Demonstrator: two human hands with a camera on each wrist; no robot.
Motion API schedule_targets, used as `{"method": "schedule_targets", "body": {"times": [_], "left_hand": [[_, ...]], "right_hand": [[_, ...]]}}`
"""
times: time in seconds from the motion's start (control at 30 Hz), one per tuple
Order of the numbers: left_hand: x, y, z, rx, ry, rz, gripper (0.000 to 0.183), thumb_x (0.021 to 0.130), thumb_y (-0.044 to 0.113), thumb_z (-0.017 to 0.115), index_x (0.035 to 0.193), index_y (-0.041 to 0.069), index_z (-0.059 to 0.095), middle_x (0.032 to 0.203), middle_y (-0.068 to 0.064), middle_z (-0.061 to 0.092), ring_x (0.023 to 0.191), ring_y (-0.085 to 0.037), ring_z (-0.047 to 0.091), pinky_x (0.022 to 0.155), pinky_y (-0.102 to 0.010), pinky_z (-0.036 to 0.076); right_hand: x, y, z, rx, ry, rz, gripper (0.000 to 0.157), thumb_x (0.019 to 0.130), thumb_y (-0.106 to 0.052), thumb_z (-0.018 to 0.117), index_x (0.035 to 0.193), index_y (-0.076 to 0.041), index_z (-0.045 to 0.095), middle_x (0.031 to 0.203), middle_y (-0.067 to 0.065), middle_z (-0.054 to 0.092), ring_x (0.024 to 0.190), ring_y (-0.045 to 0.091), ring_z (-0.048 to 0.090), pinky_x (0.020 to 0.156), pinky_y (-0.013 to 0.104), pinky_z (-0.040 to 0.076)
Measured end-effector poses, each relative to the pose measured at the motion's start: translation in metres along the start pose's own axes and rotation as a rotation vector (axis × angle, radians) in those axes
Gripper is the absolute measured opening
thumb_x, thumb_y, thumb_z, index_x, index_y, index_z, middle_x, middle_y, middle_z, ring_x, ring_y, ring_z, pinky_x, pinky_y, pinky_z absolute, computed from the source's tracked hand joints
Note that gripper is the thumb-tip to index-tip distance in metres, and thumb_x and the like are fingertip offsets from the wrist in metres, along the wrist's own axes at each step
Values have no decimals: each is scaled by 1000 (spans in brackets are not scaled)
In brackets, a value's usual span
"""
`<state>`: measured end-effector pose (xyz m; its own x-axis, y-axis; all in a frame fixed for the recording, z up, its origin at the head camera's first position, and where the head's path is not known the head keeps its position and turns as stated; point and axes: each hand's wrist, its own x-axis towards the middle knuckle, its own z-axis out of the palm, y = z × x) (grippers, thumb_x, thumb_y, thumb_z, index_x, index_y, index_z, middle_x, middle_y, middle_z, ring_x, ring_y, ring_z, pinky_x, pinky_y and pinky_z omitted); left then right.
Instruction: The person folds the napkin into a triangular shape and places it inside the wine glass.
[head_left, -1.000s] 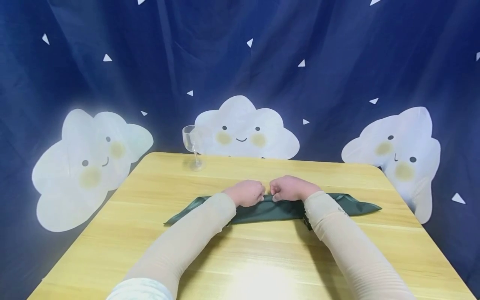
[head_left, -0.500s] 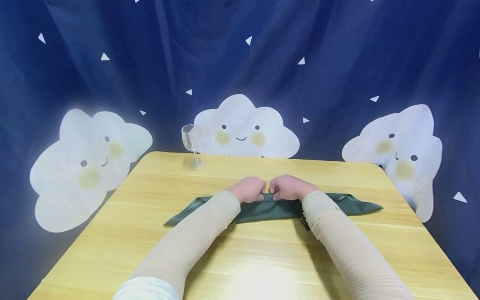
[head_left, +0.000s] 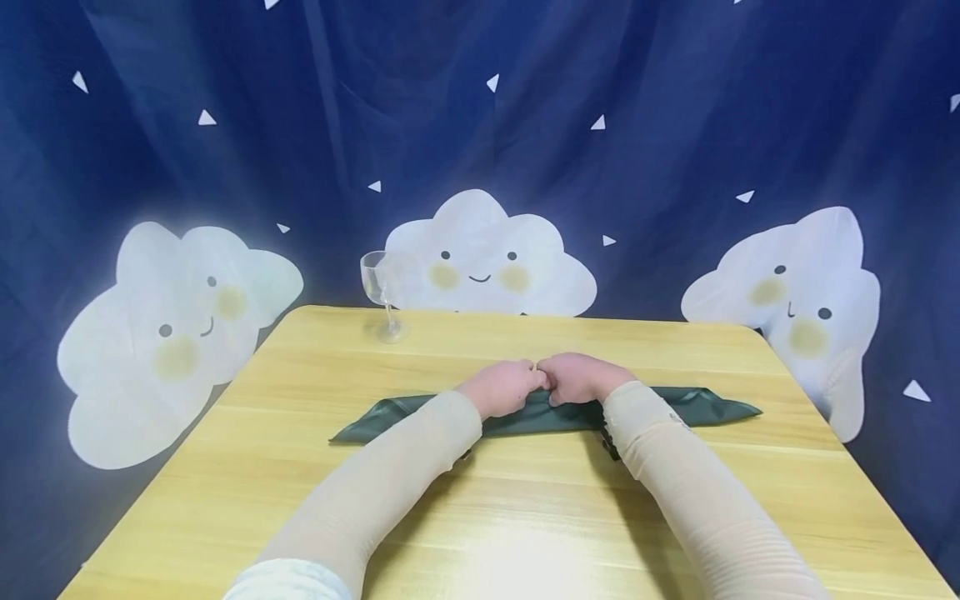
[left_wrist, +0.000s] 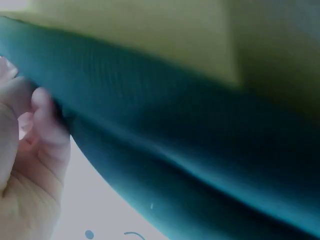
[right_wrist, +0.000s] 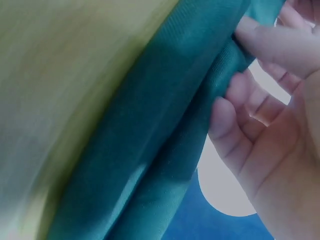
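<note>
A dark green satiny cloth napkin (head_left: 547, 417), folded into a long strip with pointed ends, lies across the wooden table. Both hands are at the middle of its far edge, so close together that they seem to touch. My left hand (head_left: 504, 389) pinches that edge; in the left wrist view its curled fingers (left_wrist: 47, 117) meet the fabric, and the thumb tip is hard to make out. My right hand (head_left: 583, 379) pinches the edge beside it. Its thumb (right_wrist: 265, 42) presses on the fold in the right wrist view, with the other fingers curled behind the cloth.
A clear stemmed glass (head_left: 388, 292) stands upright near the table's (head_left: 487, 533) back edge, left of centre. Behind the table hangs a blue curtain (head_left: 480, 125) printed with smiling clouds. The forearms cover parts of the napkin.
My left hand has shifted slightly right, closing the small gap to the right hand, and a finger of it now reaches toward that hand. The right hand has barely moved.
</note>
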<state>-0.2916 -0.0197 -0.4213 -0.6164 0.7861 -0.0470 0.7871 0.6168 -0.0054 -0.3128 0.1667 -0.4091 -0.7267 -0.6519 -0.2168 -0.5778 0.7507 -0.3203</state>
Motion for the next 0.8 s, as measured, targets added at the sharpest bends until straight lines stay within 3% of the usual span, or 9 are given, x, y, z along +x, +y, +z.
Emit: {"method": "schedule_targets", "body": {"times": [0.2,0.27,0.37,0.47,0.6,0.8], "left_hand": [[-4,0,-4,-18,-63,28,11,101,10,62,111,13,61,91,1,60,90,-17,56,83,-27,47],[-5,-1,-5,-122,-85,-12,4,102,10,60,104,12,61,90,1,60,89,-15,59,81,-27,48],[-6,-6,-5,-335,-87,-117,14,104,6,55,90,9,58,87,-2,61,76,-15,65,71,-26,52],[-4,-11,-3,-478,-62,-222,17,100,7,64,84,10,58,82,-1,62,65,-14,65,65,-27,52],[0,-15,-1,-427,-43,-241,14,91,16,78,85,14,65,84,6,64,76,-10,60,77,-27,50],[4,-14,-2,-330,-64,-213,19,91,19,77,81,14,61,78,6,60,77,-14,56,79,-29,47]], "right_hand": [[-4,-4,-2,28,-27,35,20,83,0,70,86,-15,58,81,-3,57,77,18,52,74,36,46],[-5,-5,-2,22,-24,40,20,83,1,71,85,-14,58,82,-2,57,77,18,53,74,37,46],[-5,-6,0,16,-15,55,19,83,2,72,89,-13,61,84,-2,58,80,19,54,76,37,47],[-5,-5,3,14,-7,61,19,84,1,73,95,-12,66,88,-3,61,83,17,56,79,38,49],[-7,-4,5,17,9,37,17,84,1,74,94,-11,67,87,-4,62,82,16,56,81,38,50],[-11,-1,6,66,34,12,19,83,-2,76,90,-11,60,81,-2,55,78,18,52,76,37,46]]}}
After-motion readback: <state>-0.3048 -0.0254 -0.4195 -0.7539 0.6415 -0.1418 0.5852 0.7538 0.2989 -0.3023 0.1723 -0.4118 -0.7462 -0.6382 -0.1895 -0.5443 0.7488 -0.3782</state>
